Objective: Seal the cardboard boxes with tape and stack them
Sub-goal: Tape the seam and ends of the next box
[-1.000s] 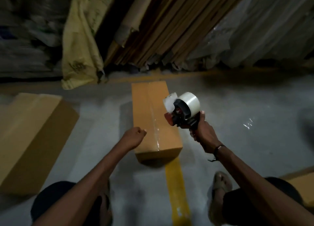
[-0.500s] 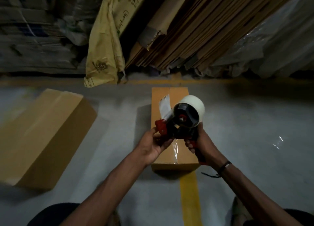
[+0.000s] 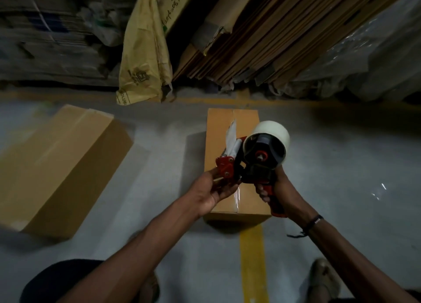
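Gripping tape dispenser handle, right hand, left hand pinching its front, above box

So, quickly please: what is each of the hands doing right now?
Left hand: fingers pinch the red front end of the tape dispenser.
Right hand: grips the dispenser's handle.

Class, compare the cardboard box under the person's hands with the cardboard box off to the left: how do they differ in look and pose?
The centre box looks narrower and more orange; the left box looks bulkier and paler tan. The centre box points straight away from the person, over the yellow floor line; the left box lies at an angle. Shiny tape shows along the centre box's seam. Both are closed, on the floor.
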